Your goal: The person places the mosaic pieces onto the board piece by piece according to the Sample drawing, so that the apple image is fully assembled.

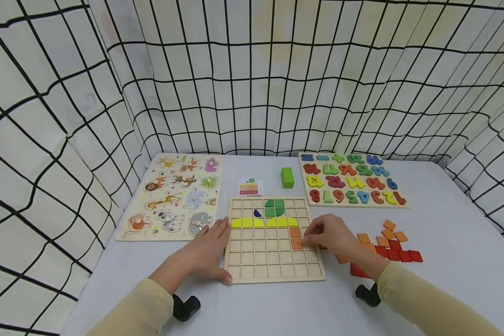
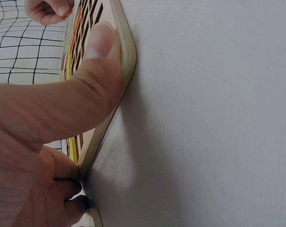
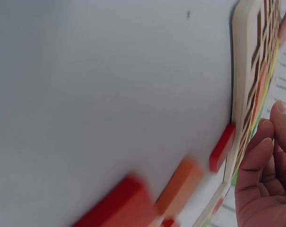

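A wooden grid board (image 1: pixel 260 281) lies on the white table. My left hand (image 1: pixel 207 249) rests along its left side, the thumb pressing the near left corner; the left wrist view shows this thumb (image 2: pixel 98 52) on the board's rim. Above the board's right edge, my right hand (image 1: pixel 329 235) pinches with thumb and forefinger. A sliver of orange at those fingertips in the left wrist view looks like a small square tile, mostly hidden. Beside them, orange tiles (image 1: pixel 296 238) sit in grid cells. Yellow pieces (image 1: pixel 282 222), green pieces (image 1: pixel 275 208) and a dark blue piece (image 1: pixel 257 213) are also on the board.
Loose red tiles (image 1: pixel 392 254) and orange tiles (image 1: pixel 363 238) lie to the right. Behind the board are a pattern card (image 1: pixel 250 186) and a green block (image 1: pixel 287 178). An animal puzzle (image 1: pixel 164 237) stands left, a number puzzle (image 1: pixel 357 179) right. Black netting surrounds the table.
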Demonstrator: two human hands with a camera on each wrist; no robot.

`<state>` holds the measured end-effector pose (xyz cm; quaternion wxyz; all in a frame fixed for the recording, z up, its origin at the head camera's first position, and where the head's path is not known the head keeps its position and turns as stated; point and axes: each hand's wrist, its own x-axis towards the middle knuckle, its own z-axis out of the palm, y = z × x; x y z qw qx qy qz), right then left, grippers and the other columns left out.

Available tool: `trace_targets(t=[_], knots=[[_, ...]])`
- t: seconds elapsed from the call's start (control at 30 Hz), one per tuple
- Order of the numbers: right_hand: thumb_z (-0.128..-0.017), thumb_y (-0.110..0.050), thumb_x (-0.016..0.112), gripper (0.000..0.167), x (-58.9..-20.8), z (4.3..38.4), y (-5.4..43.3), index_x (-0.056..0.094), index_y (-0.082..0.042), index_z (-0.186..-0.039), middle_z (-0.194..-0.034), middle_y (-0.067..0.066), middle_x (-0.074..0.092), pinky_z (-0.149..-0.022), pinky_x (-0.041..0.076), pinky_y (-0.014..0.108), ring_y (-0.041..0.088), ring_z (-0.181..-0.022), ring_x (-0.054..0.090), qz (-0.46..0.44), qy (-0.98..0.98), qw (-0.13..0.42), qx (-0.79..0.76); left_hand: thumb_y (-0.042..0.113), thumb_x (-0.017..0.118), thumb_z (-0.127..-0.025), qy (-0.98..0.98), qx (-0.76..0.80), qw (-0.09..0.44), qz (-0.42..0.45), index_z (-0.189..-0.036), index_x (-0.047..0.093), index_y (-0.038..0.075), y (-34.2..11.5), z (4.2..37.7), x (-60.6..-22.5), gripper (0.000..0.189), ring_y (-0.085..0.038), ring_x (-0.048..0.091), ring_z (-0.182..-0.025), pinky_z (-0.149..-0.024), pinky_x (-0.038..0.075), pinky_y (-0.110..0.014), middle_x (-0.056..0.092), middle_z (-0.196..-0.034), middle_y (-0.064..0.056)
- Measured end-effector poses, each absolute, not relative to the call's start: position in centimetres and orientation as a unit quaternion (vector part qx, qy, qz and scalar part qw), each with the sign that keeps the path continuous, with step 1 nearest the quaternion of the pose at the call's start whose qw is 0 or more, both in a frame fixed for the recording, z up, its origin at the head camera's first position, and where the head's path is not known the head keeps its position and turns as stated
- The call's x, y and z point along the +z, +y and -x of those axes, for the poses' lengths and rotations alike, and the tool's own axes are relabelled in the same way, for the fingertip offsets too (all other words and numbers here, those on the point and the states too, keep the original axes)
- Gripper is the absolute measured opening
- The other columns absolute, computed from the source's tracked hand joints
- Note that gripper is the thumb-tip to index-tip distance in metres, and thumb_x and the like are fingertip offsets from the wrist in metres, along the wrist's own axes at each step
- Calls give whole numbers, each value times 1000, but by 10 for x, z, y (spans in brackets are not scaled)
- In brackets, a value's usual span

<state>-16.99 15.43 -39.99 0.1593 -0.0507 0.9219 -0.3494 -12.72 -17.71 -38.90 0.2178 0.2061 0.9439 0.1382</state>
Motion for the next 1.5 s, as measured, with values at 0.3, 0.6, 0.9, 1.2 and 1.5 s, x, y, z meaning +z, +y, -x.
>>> trace_targets(t=[0.3, 0.6, 0.9, 1.2, 1.5], knots=[[-92, -16, 77, 19, -394, 158, 217, 77, -7, -109, -96, 3, 74, -67, 59, 26, 16, -82, 62, 63, 921, 161, -348, 49, 90, -72, 945, 136, 215, -207, -159, 17, -10, -180, 128, -387, 127, -42, 10, -159, -128, 12, -62, 10, -170, -25], [-84, -23, 85, 21, -400, 146, 236, 79, -18, -103, -98, -6, 74, -75, 53, 20, 14, -93, 62, 148, 940, 162, -260, 48, 90, -72, 945, 139, 214, -206, -159, 18, -11, -180, 127, -388, 127, -43, 11, -159, -128, 12, -62, 10, -170, -26], [-82, -20, 86, 17, -400, 143, 234, 73, -20, -93, -91, -8, 63, -73, 53, 20, 11, -86, 56, 179, 944, 148, -235, 48, 90, -72, 945, 135, 213, -208, -158, 19, -11, -179, 126, -387, 126, -43, 12, -159, -128, 13, -62, 11, -170, -26], [-86, -19, 83, 19, -395, 152, 223, 65, -19, -88, -82, -7, 63, -67, 51, 18, 14, -82, 56, 187, 925, 141, -299, 48, 90, -73, 945, 132, 216, -207, -158, 19, -11, -177, 126, -385, 126, -43, 11, -159, -128, 13, -62, 10, -170, -26], [-90, -11, 78, 10, -398, 179, 170, 69, -13, -94, -91, -1, 68, -72, 53, 21, 17, -85, 59, 170, 897, 146, -382, 49, 90, -72, 945, 133, 214, -209, -158, 19, -11, -177, 127, -389, 127, -42, 12, -159, -128, 13, -61, 11, -170, -26]])
